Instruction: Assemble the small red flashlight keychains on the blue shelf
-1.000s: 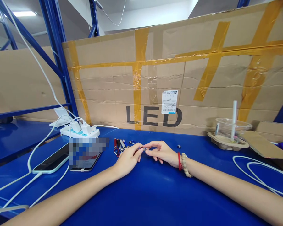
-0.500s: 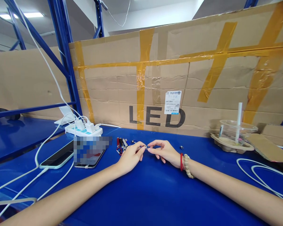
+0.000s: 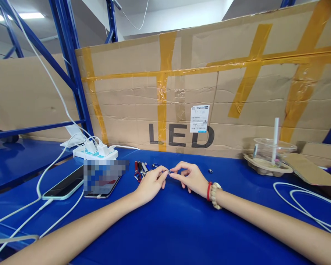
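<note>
My left hand [image 3: 151, 184] and my right hand [image 3: 192, 177] meet over the blue table. Thumb and fingers of both are pinched at a tiny shiny metal piece [image 3: 169, 172]; its exact kind is too small to make out. Just left of my left hand lie several slim, small cylinders [image 3: 140, 167] in red, black, silver and blue with metal ends, partly hidden by that hand. Behind my left fingers is a small blue-and-silver piece [image 3: 155, 165]. Right of my right hand, another small metal piece [image 3: 210, 171] rests on the table.
Left are a phone [image 3: 63, 184] with a cable, a second phone [image 3: 105, 189] partly pixelated, and a white power strip [image 3: 96, 151]. A large carton [image 3: 121, 110] stands behind. A clear cup [image 3: 274, 147] in a pulp holder [image 3: 264, 167] and a looped white cable [image 3: 292, 200] lie right.
The whole view has shifted slightly, so things sit a little further left. Both hands stay pinched at the small metal piece; the right fingers have moved slightly against it.
</note>
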A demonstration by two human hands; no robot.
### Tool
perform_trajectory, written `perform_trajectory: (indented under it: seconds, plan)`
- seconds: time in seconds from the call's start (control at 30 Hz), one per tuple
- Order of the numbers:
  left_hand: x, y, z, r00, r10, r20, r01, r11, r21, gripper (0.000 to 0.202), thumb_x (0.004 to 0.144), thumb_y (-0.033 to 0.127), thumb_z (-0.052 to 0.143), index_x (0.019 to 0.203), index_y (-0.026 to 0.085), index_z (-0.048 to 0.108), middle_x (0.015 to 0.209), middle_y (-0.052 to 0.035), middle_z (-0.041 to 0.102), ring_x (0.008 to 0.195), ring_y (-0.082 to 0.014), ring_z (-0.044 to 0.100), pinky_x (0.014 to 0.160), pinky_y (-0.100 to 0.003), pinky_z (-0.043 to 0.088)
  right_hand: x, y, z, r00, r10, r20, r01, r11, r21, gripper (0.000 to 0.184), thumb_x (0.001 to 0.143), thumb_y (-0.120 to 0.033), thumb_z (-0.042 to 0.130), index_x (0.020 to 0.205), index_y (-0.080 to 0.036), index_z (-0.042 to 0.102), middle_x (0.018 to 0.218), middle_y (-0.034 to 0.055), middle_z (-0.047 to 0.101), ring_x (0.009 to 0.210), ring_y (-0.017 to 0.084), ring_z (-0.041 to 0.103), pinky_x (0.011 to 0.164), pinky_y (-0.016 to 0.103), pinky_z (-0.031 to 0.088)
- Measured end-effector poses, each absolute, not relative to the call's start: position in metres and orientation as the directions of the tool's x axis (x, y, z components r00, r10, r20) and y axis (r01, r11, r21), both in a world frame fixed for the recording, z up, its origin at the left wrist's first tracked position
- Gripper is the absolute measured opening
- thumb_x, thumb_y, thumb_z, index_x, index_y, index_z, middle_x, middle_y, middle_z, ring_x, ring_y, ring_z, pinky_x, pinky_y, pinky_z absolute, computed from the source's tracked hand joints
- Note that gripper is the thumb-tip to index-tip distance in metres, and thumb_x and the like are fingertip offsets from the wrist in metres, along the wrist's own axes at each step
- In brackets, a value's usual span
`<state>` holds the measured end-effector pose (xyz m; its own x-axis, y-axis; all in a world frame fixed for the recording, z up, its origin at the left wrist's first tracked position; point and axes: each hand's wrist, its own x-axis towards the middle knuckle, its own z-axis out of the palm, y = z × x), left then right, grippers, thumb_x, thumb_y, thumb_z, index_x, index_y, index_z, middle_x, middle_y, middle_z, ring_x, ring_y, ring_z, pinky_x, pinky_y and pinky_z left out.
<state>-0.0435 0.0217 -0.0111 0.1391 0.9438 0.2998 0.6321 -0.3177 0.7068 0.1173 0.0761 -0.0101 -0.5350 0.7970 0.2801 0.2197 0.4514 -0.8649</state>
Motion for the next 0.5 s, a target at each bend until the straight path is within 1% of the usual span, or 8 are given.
perform_trajectory:
  seconds: [0.1, 0.17, 0.27, 0.4, 0.5]
  plan:
    - [-0.0434, 0.0209, -0.0101, 0.143, 0.943, 0.301, 0.63, -0.321, 0.707, 0.03, 0.087, 0.035, 0.029, 0.089, 0.017, 0.053, 0.053, 0.0045, 0.049, 0.054, -0.0105, 0.047, 0.057, -0.021, 0.034, 0.1168, 0.076, -0.0105, -0.537, 0.783, 0.314, 0.19, 0.474, -0.86, 0.036, 0.065, -0.044, 0.064, 0.086, -0.015, 0.06, 0.065, -0.0003, 0.057, 0.032, 0.005, 0.046, 0.022, 0.013, 0.033]
    - [-0.0431, 0.02, -0.0094, 0.145, 0.944, 0.296, 0.625, -0.319, 0.712, 0.03, 0.087, 0.035, 0.029, 0.089, 0.017, 0.052, 0.053, 0.0046, 0.049, 0.054, -0.0105, 0.046, 0.058, -0.021, 0.034, 0.1168, 0.0761, -0.0104, -0.543, 0.777, 0.318, 0.19, 0.482, -0.855, 0.038, 0.064, -0.045, 0.064, 0.087, -0.015, 0.061, 0.077, 0.0026, 0.058, 0.034, 0.004, 0.047, 0.021, 0.013, 0.033]
    - [-0.0422, 0.0189, -0.0087, 0.132, 0.951, 0.281, 0.634, -0.299, 0.713, 0.03, 0.087, 0.036, 0.03, 0.087, 0.017, 0.052, 0.053, 0.0046, 0.049, 0.054, -0.0108, 0.047, 0.057, -0.022, 0.034, 0.1175, 0.0769, -0.0102, -0.546, 0.771, 0.327, 0.204, 0.502, -0.841, 0.039, 0.064, -0.047, 0.065, 0.085, -0.015, 0.062, 0.08, 0.0039, 0.057, 0.033, 0.002, 0.046, 0.021, 0.012, 0.032]
    - [-0.0411, 0.0182, -0.0084, 0.127, 0.956, 0.263, 0.653, -0.28, 0.704, 0.031, 0.087, 0.038, 0.03, 0.089, 0.018, 0.053, 0.053, 0.0044, 0.05, 0.055, -0.0114, 0.048, 0.057, -0.022, 0.034, 0.1182, 0.0782, -0.0101, -0.55, 0.745, 0.377, 0.181, 0.547, -0.817, 0.038, 0.061, -0.047, 0.067, 0.081, -0.014, 0.063, 0.083, 0.0043, 0.056, 0.034, 0.002, 0.046, 0.021, 0.012, 0.033]
    - [-0.0413, 0.0182, -0.0084, 0.138, 0.954, 0.266, 0.655, -0.289, 0.698, 0.031, 0.087, 0.039, 0.029, 0.09, 0.018, 0.052, 0.054, 0.0047, 0.049, 0.054, -0.0112, 0.047, 0.057, -0.022, 0.033, 0.1181, 0.0776, -0.0094, -0.548, 0.748, 0.375, 0.178, 0.542, -0.821, 0.038, 0.063, -0.047, 0.065, 0.082, -0.014, 0.064, 0.084, 0.0046, 0.055, 0.035, 0.002, 0.047, 0.021, 0.012, 0.033]
